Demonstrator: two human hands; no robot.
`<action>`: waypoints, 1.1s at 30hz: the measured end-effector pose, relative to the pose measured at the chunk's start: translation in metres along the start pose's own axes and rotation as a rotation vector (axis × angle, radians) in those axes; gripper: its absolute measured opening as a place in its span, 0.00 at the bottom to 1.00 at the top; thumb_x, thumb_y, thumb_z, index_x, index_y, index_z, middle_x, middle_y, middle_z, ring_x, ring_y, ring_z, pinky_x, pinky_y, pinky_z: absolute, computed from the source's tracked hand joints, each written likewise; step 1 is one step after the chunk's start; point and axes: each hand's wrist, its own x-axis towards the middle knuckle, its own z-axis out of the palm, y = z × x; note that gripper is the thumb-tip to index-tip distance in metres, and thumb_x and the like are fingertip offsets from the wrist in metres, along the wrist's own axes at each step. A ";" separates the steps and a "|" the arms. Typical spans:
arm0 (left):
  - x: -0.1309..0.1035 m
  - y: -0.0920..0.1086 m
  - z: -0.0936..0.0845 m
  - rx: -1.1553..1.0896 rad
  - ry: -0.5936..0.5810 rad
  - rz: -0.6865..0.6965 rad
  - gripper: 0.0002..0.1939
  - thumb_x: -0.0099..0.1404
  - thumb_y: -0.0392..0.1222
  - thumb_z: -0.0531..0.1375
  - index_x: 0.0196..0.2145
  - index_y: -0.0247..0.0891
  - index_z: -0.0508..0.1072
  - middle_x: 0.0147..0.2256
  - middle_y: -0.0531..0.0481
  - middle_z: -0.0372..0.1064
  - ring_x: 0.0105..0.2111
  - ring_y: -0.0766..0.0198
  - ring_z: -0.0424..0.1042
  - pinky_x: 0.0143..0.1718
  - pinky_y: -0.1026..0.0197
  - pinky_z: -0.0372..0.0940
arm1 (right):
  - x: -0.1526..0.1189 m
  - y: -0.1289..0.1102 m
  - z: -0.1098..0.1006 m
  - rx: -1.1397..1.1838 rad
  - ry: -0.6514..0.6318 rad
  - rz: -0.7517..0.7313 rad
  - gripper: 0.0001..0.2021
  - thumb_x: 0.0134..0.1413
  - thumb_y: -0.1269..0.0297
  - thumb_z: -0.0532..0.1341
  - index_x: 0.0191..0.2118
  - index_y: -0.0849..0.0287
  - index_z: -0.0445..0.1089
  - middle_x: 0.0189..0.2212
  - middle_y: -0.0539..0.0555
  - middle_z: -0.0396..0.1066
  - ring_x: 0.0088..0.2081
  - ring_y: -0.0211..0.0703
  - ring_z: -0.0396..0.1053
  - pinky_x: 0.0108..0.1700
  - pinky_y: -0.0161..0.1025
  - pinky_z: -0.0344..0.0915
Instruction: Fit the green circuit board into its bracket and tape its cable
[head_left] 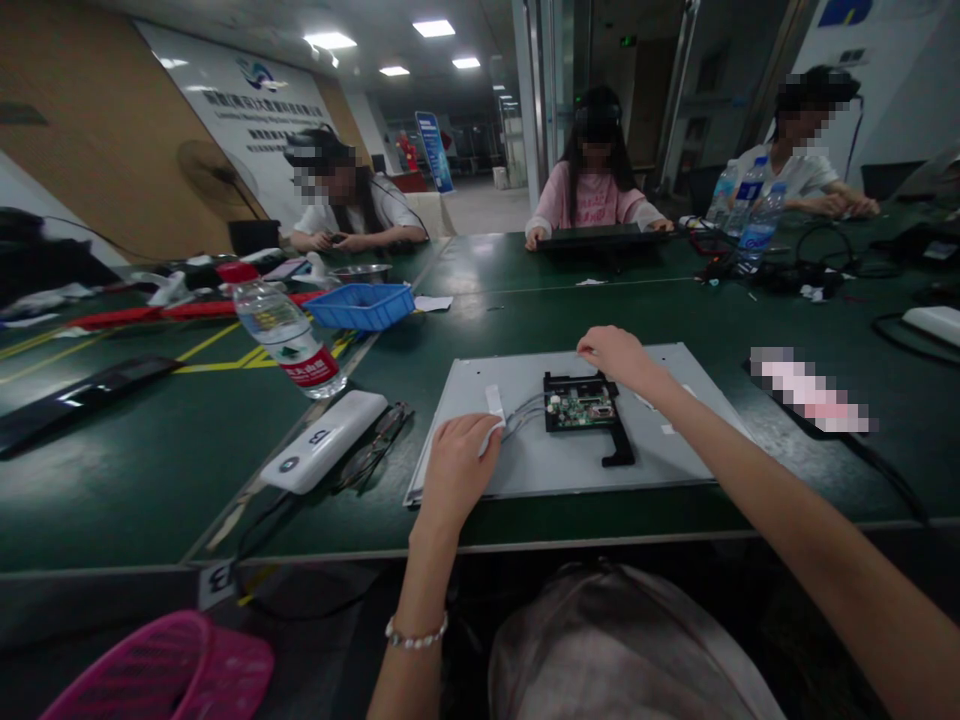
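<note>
1. The flat grey metal display back panel [675, 440] lies face down on the dark green counter [525, 310], just in front of the person. On its middle sits a small green circuit board in a black L-shaped plastic bracket [589, 410].

2. The left hand [457, 470] rests at the panel's near left corner, its fingers closed on the white flat ribbon cable and tape strip [493, 415]. A thin bundle of grey wires [525, 412] runs from there to the board.

3. The right hand [619, 358] lies at the board's far edge, fingers curled down onto it; I cannot tell whether it grips anything.

4. Risk, as I judge it: a pull on the ribbon while the wires are attached could strain or tear the connector, since the wires look short and fairly taut.

5. Pressing on the board's far edge could tilt it in its bracket or stress the bare components.

6. The panel's near edge lies close to the counter's edge, so a sideways tug might slide it off.

7. The panel's long axis runs left to right across the view. The bracket's long leg points toward the person; the board's wired side faces left.

8. A white rectangular power bank [322, 440] and a clear plastic water bottle with a red label [289, 340] lie to the left, well apart from the panel.
</note>
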 end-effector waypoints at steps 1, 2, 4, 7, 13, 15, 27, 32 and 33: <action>0.000 0.000 0.000 -0.003 0.004 -0.003 0.12 0.69 0.39 0.51 0.43 0.39 0.73 0.44 0.46 0.74 0.45 0.56 0.71 0.50 0.51 0.62 | -0.005 0.007 -0.002 -0.031 0.021 0.014 0.12 0.61 0.67 0.55 0.41 0.59 0.77 0.42 0.58 0.75 0.43 0.47 0.71 0.40 0.36 0.63; 0.000 0.000 0.001 -0.007 0.007 -0.005 0.12 0.69 0.39 0.51 0.43 0.39 0.73 0.43 0.46 0.74 0.45 0.56 0.71 0.51 0.51 0.62 | -0.010 0.013 -0.003 -0.057 0.033 0.030 0.12 0.61 0.67 0.55 0.41 0.59 0.76 0.42 0.59 0.74 0.43 0.47 0.71 0.40 0.37 0.63; 0.000 0.000 0.003 -0.018 0.014 -0.008 0.12 0.69 0.39 0.51 0.43 0.38 0.73 0.44 0.46 0.74 0.45 0.56 0.71 0.51 0.51 0.62 | -0.019 0.026 -0.002 -0.089 0.029 0.070 0.12 0.60 0.68 0.55 0.40 0.60 0.77 0.42 0.60 0.74 0.43 0.48 0.71 0.41 0.37 0.63; 0.004 0.002 0.002 -0.064 0.024 0.010 0.12 0.69 0.39 0.52 0.45 0.38 0.73 0.45 0.46 0.73 0.46 0.56 0.71 0.52 0.51 0.62 | -0.029 0.040 0.008 -0.070 -0.044 0.124 0.12 0.59 0.68 0.56 0.40 0.60 0.77 0.42 0.60 0.75 0.42 0.50 0.72 0.41 0.39 0.64; 0.035 0.021 -0.023 -0.185 0.003 0.070 0.14 0.69 0.41 0.52 0.49 0.39 0.70 0.48 0.46 0.71 0.49 0.58 0.69 0.53 0.53 0.63 | -0.035 0.060 0.019 0.129 -0.047 0.138 0.14 0.58 0.67 0.56 0.43 0.61 0.77 0.43 0.59 0.76 0.45 0.48 0.71 0.48 0.39 0.64; 0.056 0.028 -0.029 -0.199 -0.038 0.108 0.15 0.69 0.41 0.51 0.51 0.39 0.69 0.49 0.46 0.70 0.50 0.58 0.69 0.54 0.53 0.62 | -0.035 0.065 0.017 0.164 -0.011 0.129 0.14 0.58 0.67 0.55 0.43 0.61 0.77 0.43 0.58 0.76 0.46 0.47 0.71 0.50 0.39 0.63; 0.121 0.012 0.038 -0.244 -0.437 0.241 0.33 0.66 0.52 0.54 0.63 0.33 0.52 0.62 0.38 0.55 0.61 0.54 0.57 0.61 0.54 0.54 | -0.037 0.055 0.021 -0.032 -0.035 0.094 0.14 0.60 0.60 0.57 0.43 0.60 0.76 0.42 0.60 0.75 0.43 0.48 0.71 0.42 0.38 0.64; 0.109 0.004 0.040 -0.295 -0.524 0.261 0.39 0.64 0.56 0.56 0.64 0.32 0.49 0.64 0.36 0.50 0.63 0.52 0.53 0.62 0.53 0.52 | -0.036 0.050 0.020 -0.096 -0.039 0.103 0.13 0.62 0.63 0.55 0.41 0.60 0.77 0.39 0.60 0.75 0.42 0.49 0.72 0.41 0.38 0.64; 0.107 0.002 0.039 -0.303 -0.528 0.271 0.40 0.63 0.57 0.56 0.65 0.32 0.49 0.64 0.36 0.49 0.63 0.52 0.53 0.62 0.53 0.52 | -0.037 0.050 0.019 -0.095 -0.040 0.111 0.13 0.62 0.64 0.55 0.41 0.60 0.77 0.39 0.60 0.76 0.41 0.49 0.72 0.41 0.38 0.64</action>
